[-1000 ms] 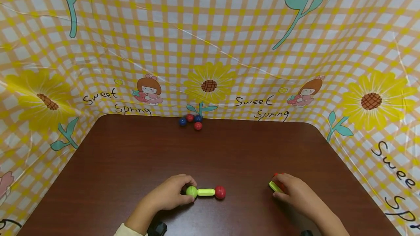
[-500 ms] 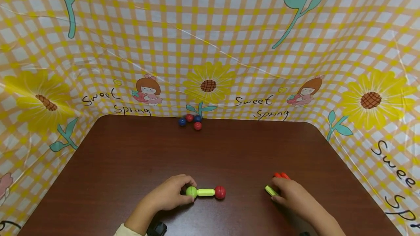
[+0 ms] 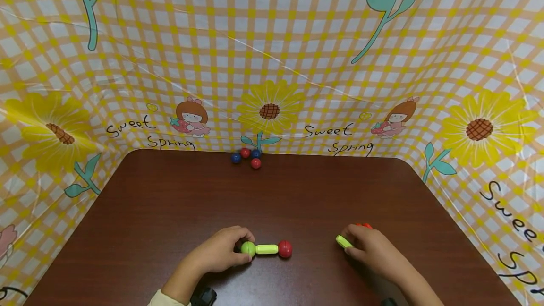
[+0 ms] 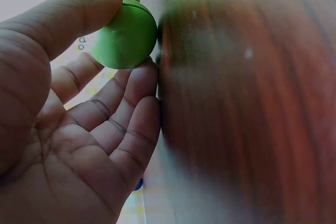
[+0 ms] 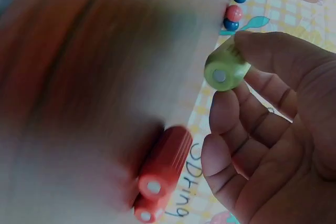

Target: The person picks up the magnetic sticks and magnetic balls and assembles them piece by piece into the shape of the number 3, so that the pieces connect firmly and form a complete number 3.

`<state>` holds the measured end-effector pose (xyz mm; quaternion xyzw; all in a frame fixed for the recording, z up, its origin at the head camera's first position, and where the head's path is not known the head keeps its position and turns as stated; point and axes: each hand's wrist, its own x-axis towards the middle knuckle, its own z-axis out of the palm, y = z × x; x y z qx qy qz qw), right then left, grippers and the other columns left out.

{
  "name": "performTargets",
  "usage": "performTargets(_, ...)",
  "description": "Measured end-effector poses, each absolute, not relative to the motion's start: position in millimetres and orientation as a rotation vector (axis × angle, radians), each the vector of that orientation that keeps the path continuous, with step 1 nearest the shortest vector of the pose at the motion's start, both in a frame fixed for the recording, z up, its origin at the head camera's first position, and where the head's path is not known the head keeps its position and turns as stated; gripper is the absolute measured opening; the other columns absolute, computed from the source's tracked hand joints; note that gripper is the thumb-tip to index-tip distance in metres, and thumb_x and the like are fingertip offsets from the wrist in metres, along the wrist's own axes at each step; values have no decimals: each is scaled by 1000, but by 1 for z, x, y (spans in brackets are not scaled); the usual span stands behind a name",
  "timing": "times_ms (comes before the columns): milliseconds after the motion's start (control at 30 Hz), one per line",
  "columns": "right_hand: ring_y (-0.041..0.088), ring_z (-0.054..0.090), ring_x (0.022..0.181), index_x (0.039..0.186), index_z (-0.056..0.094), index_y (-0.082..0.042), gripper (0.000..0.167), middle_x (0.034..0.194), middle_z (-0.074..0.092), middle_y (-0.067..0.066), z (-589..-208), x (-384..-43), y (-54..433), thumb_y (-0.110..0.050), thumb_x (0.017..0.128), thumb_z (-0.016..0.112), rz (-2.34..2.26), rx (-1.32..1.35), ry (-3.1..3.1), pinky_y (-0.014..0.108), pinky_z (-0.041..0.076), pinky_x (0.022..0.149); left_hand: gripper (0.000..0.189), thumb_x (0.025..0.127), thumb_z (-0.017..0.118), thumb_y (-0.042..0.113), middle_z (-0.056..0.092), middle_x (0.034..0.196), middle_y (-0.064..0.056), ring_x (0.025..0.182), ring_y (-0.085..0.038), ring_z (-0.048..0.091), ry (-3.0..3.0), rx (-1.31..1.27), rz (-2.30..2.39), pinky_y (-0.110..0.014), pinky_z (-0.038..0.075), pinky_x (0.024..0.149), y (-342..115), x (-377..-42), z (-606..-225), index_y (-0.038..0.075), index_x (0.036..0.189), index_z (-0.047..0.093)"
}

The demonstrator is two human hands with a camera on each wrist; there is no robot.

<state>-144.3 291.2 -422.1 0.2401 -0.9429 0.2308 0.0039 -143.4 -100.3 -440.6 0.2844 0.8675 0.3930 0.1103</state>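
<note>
My left hand (image 3: 218, 250) grips a green ball (image 4: 126, 38) between thumb and fingers, low at the table surface. A yellow-green magnetic rod (image 3: 267, 249) runs rightward from that ball to a red ball (image 3: 285, 249), the three joined in a line. To the right, my right hand (image 3: 374, 251) pinches another yellow-green magnetic rod (image 5: 226, 69) by thumb and fingertips. Its end, with a round silver magnet, faces the right wrist camera. Red magnetic rods (image 5: 168, 156) lie on the table beside the right hand, mostly hidden behind it in the head view.
Several small balls, blue (image 3: 236, 158) and red (image 3: 256, 163), sit together at the far edge of the brown table (image 3: 318, 192). A checked, flower-printed cloth (image 3: 272, 37) rises as walls behind and at both sides.
My right hand has moved leftward with the yellow-green rod, away from the red rods and toward the joined piece. The left hand and its piece stay in place.
</note>
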Motion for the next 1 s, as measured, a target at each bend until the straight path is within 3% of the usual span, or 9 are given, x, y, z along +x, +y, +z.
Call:
performTargets(233,7,55,70,104,63,-15,17,83,63,-7,-423,-149,278,-14,90,73,1069,600,-3026,25,47,59,22,86,79,16,58,96,10,86,-8,55,2540,826,1162,-27,46,76,-100,-143,-442,17,102,64)
performTargets(433,12,57,77,106,64,-13,19,90,62,-2,-422,-156,264,-18,90,74,1240,390,-3020,25,47,60,22,86,79,15,58,96,10,86,-7,55,2523,831,1174,-27,47,76,-100,-144,-443,16,102,64)
performTargets(1000,21,58,76,112,59,3,29,90,62,9,-425,-173,231,-11,90,72,1662,297,-2859,26,48,62,22,86,79,16,57,96,10,87,-6,55,2523,840,1170,-27,47,77,-101,-147,-446,17,102,64)
